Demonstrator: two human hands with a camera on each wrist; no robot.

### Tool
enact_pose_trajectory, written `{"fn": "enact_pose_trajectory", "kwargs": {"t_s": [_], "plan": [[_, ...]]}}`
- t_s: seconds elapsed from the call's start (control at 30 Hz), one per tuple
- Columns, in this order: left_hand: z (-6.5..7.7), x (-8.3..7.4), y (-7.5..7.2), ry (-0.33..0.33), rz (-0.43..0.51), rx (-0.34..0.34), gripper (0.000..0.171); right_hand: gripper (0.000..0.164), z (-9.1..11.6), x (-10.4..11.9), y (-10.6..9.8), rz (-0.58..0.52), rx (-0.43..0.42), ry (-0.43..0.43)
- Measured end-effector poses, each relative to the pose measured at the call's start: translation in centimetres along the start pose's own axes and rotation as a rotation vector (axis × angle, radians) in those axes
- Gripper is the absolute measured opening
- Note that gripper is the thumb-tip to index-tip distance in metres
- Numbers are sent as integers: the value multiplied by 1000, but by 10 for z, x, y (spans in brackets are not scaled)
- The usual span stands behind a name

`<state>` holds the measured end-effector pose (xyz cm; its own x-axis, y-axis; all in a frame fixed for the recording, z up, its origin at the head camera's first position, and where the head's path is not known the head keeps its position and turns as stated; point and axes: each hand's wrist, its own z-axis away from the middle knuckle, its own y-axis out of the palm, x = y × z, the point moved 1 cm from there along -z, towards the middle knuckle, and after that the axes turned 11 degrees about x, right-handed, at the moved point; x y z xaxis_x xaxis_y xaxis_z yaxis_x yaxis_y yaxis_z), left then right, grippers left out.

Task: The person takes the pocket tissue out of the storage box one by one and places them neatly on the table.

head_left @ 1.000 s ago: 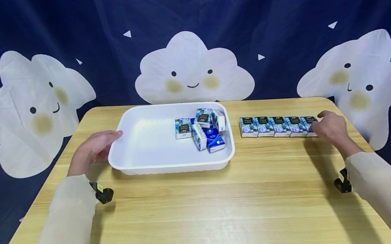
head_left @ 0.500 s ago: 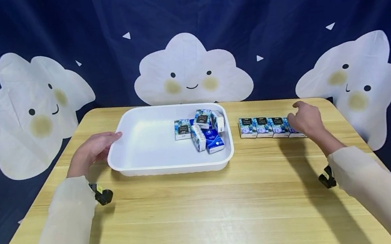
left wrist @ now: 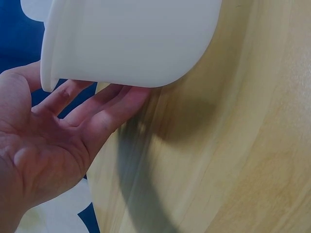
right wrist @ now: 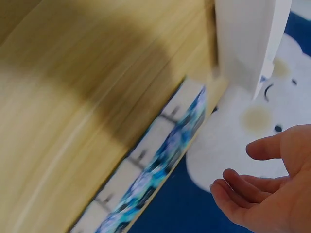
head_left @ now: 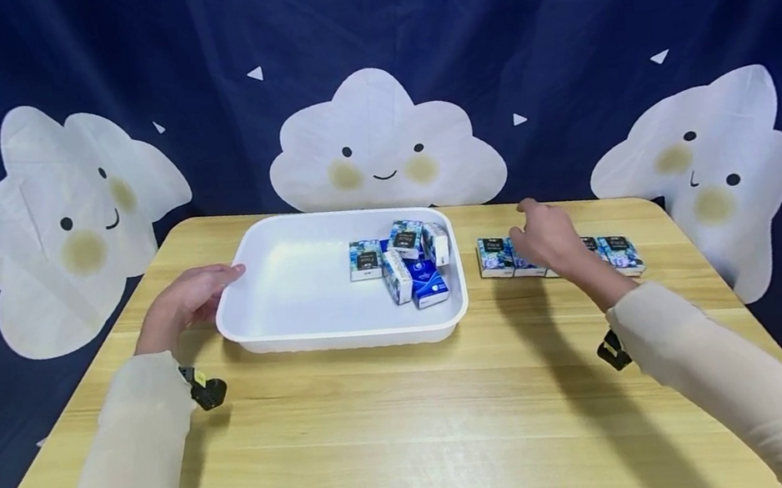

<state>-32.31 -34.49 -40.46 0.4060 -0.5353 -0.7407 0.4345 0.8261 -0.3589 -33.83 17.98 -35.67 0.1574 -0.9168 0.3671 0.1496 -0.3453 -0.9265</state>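
A white plastic tray [head_left: 292, 292] stands at the back of the table. My left hand [head_left: 190, 298] grips its left end; in the left wrist view the thumb lies at the rim and the fingers reach under the tray wall [left wrist: 131, 43]. Inside, toward the right end, several small floral tissue packs [head_left: 365, 260] lie heaped with a plain blue pack [head_left: 429, 282]. To the right of the tray runs a row of floral tissue packs [head_left: 495, 256], side by side. My right hand [head_left: 548, 239] hovers over this row, hiding its middle. In the right wrist view its fingers [right wrist: 238, 194] are loosely bent, holding nothing.
The wooden table [head_left: 418, 425] has its back edge close behind the tray and the row. A dark blue curtain [head_left: 356, 13] with white smiling clouds hangs behind. Each wrist wears a small black camera [head_left: 208, 389].
My right hand has moved left along the row, from its right end toward the tray, uncovering the right-hand packs. The left hand and the tray have stayed put.
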Motion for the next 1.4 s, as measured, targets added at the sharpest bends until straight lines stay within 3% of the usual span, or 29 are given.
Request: {"fn": "enact_pose_trajectory", "kwargs": {"t_s": [0.27, 0.6, 0.97, 1.27, 1.4], "plan": [[1, 0, 0, -3, -8, 1, 82, 46, -7, 39, 10, 19, -24, -53], [0, 1, -1, 5, -26, 6, 81, 30, -13, 84, 15, 78, 41, -62], [1, 2, -1, 32, -19, 14, 83, 55, -17, 124, 34, 43, 170, -53], [1, 2, -1, 18, -11, 18, 85, 56, -11, 141, 64, 67, 253, -84], [1, 2, -1, 21, -6, 11, 85, 66, -11, 144, 73, 63, 293, -75]]}}
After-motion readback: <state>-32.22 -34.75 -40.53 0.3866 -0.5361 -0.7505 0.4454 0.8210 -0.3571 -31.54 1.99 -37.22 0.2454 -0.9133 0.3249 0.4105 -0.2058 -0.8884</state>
